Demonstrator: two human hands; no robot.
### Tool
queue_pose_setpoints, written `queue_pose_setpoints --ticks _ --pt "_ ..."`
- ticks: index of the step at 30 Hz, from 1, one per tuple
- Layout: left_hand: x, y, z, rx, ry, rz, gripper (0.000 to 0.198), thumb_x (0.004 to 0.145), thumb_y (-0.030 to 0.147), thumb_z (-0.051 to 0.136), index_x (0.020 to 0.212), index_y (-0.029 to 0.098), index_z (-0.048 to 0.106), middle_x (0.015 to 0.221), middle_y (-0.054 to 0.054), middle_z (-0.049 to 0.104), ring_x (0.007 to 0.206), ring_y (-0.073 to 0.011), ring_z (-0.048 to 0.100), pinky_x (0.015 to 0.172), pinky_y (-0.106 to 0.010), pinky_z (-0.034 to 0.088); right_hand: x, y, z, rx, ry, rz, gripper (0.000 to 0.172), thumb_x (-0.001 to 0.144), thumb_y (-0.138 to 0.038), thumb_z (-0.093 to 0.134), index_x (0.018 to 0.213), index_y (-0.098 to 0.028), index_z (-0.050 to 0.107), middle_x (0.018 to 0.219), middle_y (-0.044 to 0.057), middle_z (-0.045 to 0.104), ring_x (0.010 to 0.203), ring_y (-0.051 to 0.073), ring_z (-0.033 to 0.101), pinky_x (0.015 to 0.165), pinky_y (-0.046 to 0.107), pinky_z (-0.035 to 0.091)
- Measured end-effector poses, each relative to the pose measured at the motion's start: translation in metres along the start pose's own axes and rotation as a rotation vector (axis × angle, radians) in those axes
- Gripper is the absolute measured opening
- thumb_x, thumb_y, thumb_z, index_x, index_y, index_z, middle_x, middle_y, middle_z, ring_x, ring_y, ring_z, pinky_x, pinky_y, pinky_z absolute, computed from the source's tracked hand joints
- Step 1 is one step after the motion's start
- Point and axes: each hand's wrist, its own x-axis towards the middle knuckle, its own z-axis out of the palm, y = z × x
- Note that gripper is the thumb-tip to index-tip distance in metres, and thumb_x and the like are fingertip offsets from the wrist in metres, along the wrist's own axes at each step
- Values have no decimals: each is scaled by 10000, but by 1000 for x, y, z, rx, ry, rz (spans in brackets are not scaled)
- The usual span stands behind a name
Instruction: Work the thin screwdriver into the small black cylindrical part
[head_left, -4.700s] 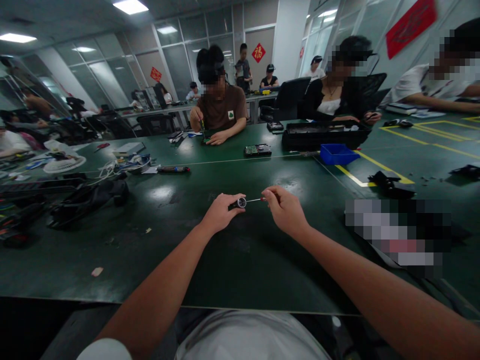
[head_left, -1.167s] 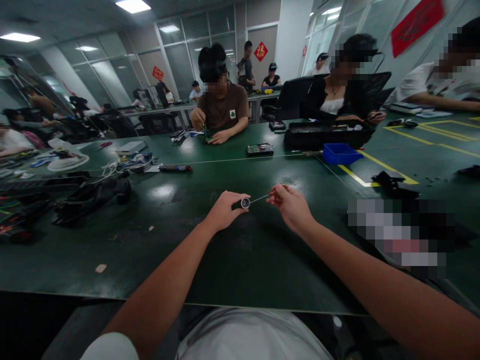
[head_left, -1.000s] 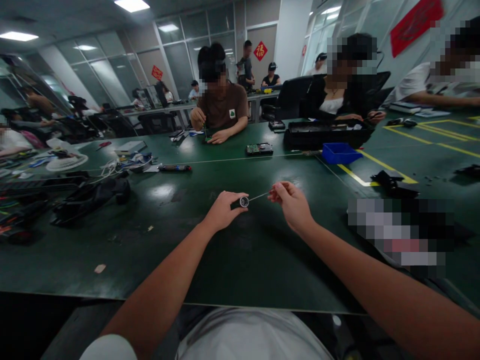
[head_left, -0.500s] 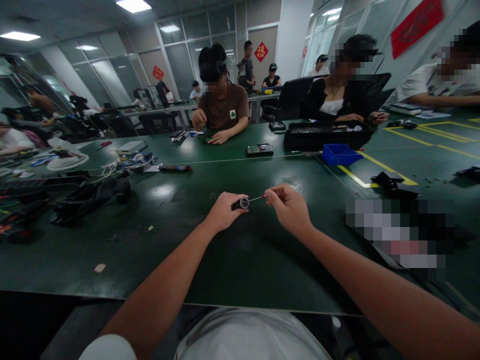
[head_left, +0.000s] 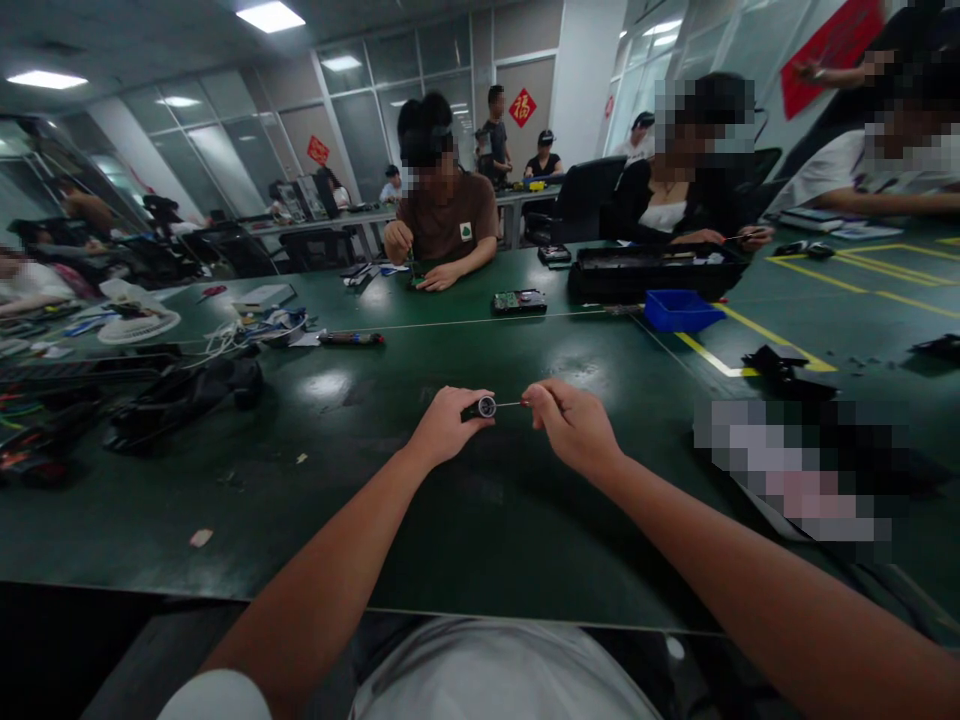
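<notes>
Above the middle of the green table, my left hand [head_left: 447, 425] is closed round a small dark cylindrical part with a pale ring-shaped end [head_left: 487, 407]. That end faces me; the rest is mostly hidden by my fingers. My right hand [head_left: 574, 422] grips the red handle of a thin screwdriver [head_left: 510, 404]. Its metal shaft points left, and the tip meets the ringed end. Whether the tip sits in a screw is too small to tell.
The green table [head_left: 480, 540] runs across in front of me. Black casings [head_left: 187, 400] lie left, a pen-like tool [head_left: 351, 338] farther back. Beyond are a circuit-board drive [head_left: 519, 301], a blue bin [head_left: 682, 310] and a black tray [head_left: 652, 272]. Co-workers sit opposite.
My right hand has shifted slightly left and down, and the screwdriver shaft lies more level. My left hand keeps its hold. Another person has appeared at the upper right.
</notes>
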Motion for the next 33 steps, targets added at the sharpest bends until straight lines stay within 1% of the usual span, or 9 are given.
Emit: queue_pose_setpoints --ticks 2,7,11,16,21,23,25,28,33 --pt "0 -1 0 1 1 -4 364 861 322 716 1216 261 665 1139 -45 697 1053 -237 601 961 -415 448 0 -1 1 -21 -3 5 336 989 -399 415 889 -197 664 627 11 635 558 174 593 566 300 402" --pt "0 -2 -2 -1 31 -25 382 858 311 720 1230 254 658 1106 -43 699 1026 -232 602 945 -401 453 0 0 1 -30 -26 -77 249 978 -302 414 1015 -192 635 783 37 678 646 178 610 618 303 418" --pt "0 -4 -2 -3 29 -19 368 853 303 726 1213 254 666 1114 -41 700 1029 -230 604 956 -402 446 -3 0 2 11 -93 -95 296 1011 -338 366 947 -217 628 791 32 672 692 183 627 640 306 425" --pt "1 -4 -2 8 42 -10 378 850 316 730 1218 262 661 1116 -33 701 1027 -230 604 937 -394 446 -5 -2 6 60 14 -13 165 951 -314 473 1028 -210 575 783 36 667 633 180 599 613 318 421" --pt "2 0 -6 21 62 -11 368 853 319 728 1208 251 662 1127 -40 703 1046 -235 605 968 -408 436 3 5 12 442 120 185 232 890 -426 582 931 -200 611 776 45 676 690 185 628 646 329 479" --pt "3 0 -8 24 89 19 370 859 308 722 1219 256 654 1180 -37 691 1102 -234 594 1029 -428 402 8 12 13 686 134 314 281 878 -477 572 879 -200 618 687 13 628 608 162 591 614 326 481" --pt "4 -1 -10 31 96 33 373 864 296 717 1228 258 647 1203 -34 685 1124 -231 586 1050 -436 384 13 20 13 818 145 404 278 843 -482 617 820 -206 605 644 -15 584 564 135 547 600 309 473" --pt "4 -3 -9 42 58 21 360 862 295 718 1214 251 655 1164 -32 697 1082 -230 592 1012 -428 406 14 26 13 787 187 389 281 836 -484 633 824 -203 615 652 -16 592 569 129 544 566 288 439" --pt "4 0 -6 40 40 11 368 860 334 721 1214 255 659 1133 -31 703 1039 -228 599 990 -421 417 8 21 16 562 163 226 263 915 -455 560 880 -203 624 676 0 624 609 147 573 586 299 451"
